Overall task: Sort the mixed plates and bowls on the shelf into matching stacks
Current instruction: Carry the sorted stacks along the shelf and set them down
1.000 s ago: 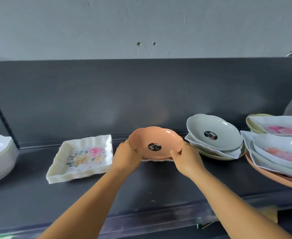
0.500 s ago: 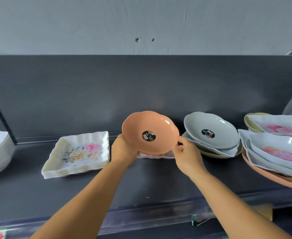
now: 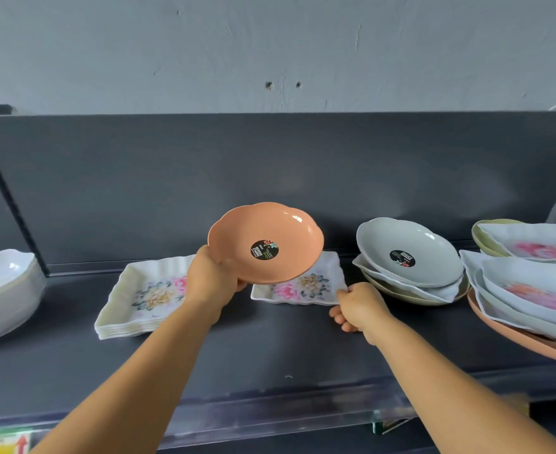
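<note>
Orange bowl lifted clear, floral plate exposed

The left hand (image 3: 212, 280) now holds the glossy orange scalloped plastic bowl (image 3: 265, 242) alone, fingers curled round its left rim, raised and tilted above the dark shelf (image 3: 270, 348). The right hand (image 3: 360, 306) has let go and dropped to pinch the near corner of the single white square floral plate (image 3: 303, 285), likely bound for the matching white square floral stack (image 3: 142, 296) just left

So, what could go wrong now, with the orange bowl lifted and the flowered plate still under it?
1. The left hand holds the tilted orange bowl by one edge only; it could slip.
2. The right hand pinches just a corner of the flowered plate; pulling may tip it.
3. The mixed stack is close on the right; the plate could knock it.
</note>
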A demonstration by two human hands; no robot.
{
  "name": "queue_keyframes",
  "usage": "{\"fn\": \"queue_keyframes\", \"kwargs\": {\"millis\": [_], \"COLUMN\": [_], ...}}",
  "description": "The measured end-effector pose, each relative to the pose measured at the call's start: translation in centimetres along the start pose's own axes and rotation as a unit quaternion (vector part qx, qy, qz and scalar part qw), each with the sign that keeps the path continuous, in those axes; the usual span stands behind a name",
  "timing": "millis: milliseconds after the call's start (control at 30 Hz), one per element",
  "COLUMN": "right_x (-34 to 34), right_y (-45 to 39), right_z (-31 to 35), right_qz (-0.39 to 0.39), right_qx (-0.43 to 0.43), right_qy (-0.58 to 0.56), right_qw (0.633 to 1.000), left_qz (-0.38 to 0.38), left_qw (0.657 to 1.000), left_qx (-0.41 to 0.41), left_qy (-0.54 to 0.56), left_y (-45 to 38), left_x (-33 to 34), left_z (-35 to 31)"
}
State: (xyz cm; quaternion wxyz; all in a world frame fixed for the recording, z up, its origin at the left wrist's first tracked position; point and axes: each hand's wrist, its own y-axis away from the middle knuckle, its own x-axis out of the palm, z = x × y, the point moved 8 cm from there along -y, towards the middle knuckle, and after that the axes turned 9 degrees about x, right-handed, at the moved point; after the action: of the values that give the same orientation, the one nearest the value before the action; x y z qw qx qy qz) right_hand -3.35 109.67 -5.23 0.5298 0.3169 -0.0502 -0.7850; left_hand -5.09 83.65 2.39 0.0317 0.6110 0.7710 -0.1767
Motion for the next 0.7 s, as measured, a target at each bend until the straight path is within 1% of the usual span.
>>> {"fn": "queue_keyframes", "kwargs": {"millis": [67, 133, 300, 400, 500, 700], "right_x": [0.0, -0.3, -1.2, -1.4, -0.5, 4.5], "right_y": [-0.2, -0.3, 1.2, 2.9, 4.4, 7.0], "right_z": [-0.2, -0.2, 1.1, 2.6, 4.2, 6.5], "right_qz": [-0.011, -0.021, -0.03, -0.022, -0.005, 0.068], "right_qx": [0.011, 0.013, -0.034, -0.069, -0.097, -0.121], "right_qy": [-0.057, -0.091, -0.146, -0.156, -0.135, -0.102], "right_qw": [0.998, 0.996, 0.988, 0.985, 0.986, 0.985], "left_qz": [-0.001, -0.007, -0.035, -0.072, -0.098, -0.166], "left_qw": [1.0, 1.0, 0.999, 0.997, 0.995, 0.986], "left_qx": [-0.001, 0.003, 0.022, 0.024, 0.014, 0.018], "left_qy": [-0.006, -0.009, -0.007, -0.005, -0.003, -0.006], "left_y": [0.4, 0.6, 0.5, 0.1, 0.3, 1.4], "left_x": [-0.4, -1.0, -2.7, -4.2, -6.1, -12.1], "left_z": [-0.1, -0.1, -0.8, -0.5, -0.3, 0.7]}}
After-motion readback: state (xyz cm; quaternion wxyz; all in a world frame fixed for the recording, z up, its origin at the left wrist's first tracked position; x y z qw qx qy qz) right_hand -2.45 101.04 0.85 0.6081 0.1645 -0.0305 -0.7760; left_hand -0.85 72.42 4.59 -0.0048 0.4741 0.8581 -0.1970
